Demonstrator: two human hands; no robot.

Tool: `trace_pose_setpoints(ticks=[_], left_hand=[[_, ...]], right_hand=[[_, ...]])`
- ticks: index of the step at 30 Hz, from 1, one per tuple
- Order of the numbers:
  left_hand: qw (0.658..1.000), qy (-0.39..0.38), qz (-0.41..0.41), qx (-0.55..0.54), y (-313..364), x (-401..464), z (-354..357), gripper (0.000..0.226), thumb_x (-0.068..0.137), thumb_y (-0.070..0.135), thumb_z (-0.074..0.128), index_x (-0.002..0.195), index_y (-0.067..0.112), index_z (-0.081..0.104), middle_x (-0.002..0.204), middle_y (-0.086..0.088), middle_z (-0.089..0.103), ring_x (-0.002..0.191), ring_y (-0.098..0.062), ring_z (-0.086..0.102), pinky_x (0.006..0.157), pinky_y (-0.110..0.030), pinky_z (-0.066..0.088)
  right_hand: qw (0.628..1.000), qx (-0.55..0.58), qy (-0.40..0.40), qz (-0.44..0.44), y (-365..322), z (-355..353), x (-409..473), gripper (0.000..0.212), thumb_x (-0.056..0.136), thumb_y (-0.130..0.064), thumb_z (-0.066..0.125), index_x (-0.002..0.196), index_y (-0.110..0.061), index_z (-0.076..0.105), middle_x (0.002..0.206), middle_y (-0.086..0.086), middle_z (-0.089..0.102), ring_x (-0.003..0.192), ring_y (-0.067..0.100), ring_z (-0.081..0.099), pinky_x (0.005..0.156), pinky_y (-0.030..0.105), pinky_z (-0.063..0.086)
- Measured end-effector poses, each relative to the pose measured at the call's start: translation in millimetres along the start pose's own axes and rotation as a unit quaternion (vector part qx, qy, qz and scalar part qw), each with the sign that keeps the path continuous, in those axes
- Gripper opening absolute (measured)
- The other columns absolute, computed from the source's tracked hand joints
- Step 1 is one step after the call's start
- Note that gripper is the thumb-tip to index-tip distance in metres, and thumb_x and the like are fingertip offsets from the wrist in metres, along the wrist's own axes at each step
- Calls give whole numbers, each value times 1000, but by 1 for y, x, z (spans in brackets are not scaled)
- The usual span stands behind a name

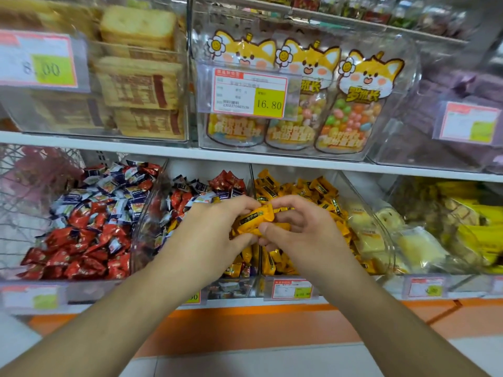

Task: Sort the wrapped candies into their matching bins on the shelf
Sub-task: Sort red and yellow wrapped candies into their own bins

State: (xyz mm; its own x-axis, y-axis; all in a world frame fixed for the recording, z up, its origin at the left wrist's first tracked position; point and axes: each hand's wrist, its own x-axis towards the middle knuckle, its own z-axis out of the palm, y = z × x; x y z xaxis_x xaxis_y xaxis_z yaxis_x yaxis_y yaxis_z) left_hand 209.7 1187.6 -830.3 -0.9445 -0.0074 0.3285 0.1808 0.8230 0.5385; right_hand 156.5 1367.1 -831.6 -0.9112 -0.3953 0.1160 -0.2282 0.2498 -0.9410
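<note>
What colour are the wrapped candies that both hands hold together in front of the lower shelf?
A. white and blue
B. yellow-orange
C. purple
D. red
B: the left hand and the right hand pinch yellow-orange candies between them.

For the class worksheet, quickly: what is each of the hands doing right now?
Left hand: fingers curled round yellow wrapped candies.
Right hand: pinching the same yellow wrapped candies.

Fox-print candy jars behind a 16.80 price tag; toast packs alongside.
</note>
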Motion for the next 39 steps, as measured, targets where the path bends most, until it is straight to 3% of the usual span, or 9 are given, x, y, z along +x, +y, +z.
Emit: trace_pose_setpoints(ticks=[3, 7, 12, 14, 17, 24, 29, 34, 39], left_hand=[[1000, -17, -7, 16, -5, 1, 3, 63, 91, 36, 75, 143, 48, 43, 128, 28, 64, 86, 7, 54, 74, -3, 40], [998, -35, -4, -57, -11, 4, 2, 88, 84, 32, 83, 153, 43, 30, 140, 29, 52, 118, 10, 53, 96, -11, 47], [999, -16, -29, -21, -28, 3, -8, 56, 90, 31, 77, 138, 41, 50, 126, 28, 55, 103, 21, 50, 85, -4, 43], [999, -41, -18, 23, -36, 2, -5, 45, 93, 31, 74, 133, 40, 56, 127, 26, 54, 107, 19, 49, 91, -1, 36], [993, -98, 23, 67, -45, 6, 9, 45, 95, 37, 71, 137, 37, 58, 143, 23, 49, 134, 1, 45, 115, -23, 36], [982, -94, 2, 162, -55, 14, 33, 43, 93, 44, 70, 135, 39, 61, 157, 16, 35, 142, -13, 39, 107, -35, 44], [980, -62, 4, 190, -64, 16, 30, 23, 90, 39, 75, 113, 35, 73, 145, 11, 47, 131, -16, 49, 101, -39, 51], [970, 0, -32, 241, -81, 15, 13, 8, 93, 33, 71, 96, 28, 77, 134, 4, 60, 122, -23, 56, 100, -43, 47], [974, 24, 7, 223, -76, 14, 18, 19, 91, 35, 73, 107, 25, 76, 137, -1, 57, 131, -26, 47, 108, -49, 43]], right_hand=[[998, -51, -27, -15, 0, -1, -1, 26, 93, -22, 78, 116, -29, 68, 89, 1, 76, 75, 17, 75, 73, 36, 63], [998, -61, 18, -23, 2, -5, 3, 16, 92, -18, 78, 103, -27, 71, 88, 0, 76, 75, 16, 75, 73, 46, 63], [974, -168, 153, 28, 13, -49, 16, 27, 90, -32, 78, 115, -35, 68, 96, -9, 74, 77, 18, 73, 70, 46, 63], [942, -303, 139, 46, 20, -61, 19, 47, 88, -35, 78, 133, -34, 64, 116, -11, 69, 99, 19, 68, 86, 34, 56], [906, -407, 112, 3, 19, -60, 18, 55, 89, -30, 74, 142, -24, 61, 147, -6, 54, 135, 19, 51, 103, 25, 39], [920, -387, 29, -51, 18, -18, 15, 44, 97, -25, 69, 140, -25, 59, 144, -11, 52, 135, 10, 46, 94, 1, 24], [923, -382, 3, -54, 20, -11, 17, 42, 98, -23, 67, 140, -26, 58, 144, -9, 52, 134, 12, 48, 101, 16, 34], [919, -390, 18, -56, 19, -16, 18, 40, 97, -23, 68, 136, -24, 60, 140, -7, 56, 128, 12, 52, 93, 15, 33], [923, -381, 26, -56, 18, -20, 19, 39, 97, -22, 67, 136, -22, 61, 138, -5, 57, 131, 14, 51, 96, 16, 34]])
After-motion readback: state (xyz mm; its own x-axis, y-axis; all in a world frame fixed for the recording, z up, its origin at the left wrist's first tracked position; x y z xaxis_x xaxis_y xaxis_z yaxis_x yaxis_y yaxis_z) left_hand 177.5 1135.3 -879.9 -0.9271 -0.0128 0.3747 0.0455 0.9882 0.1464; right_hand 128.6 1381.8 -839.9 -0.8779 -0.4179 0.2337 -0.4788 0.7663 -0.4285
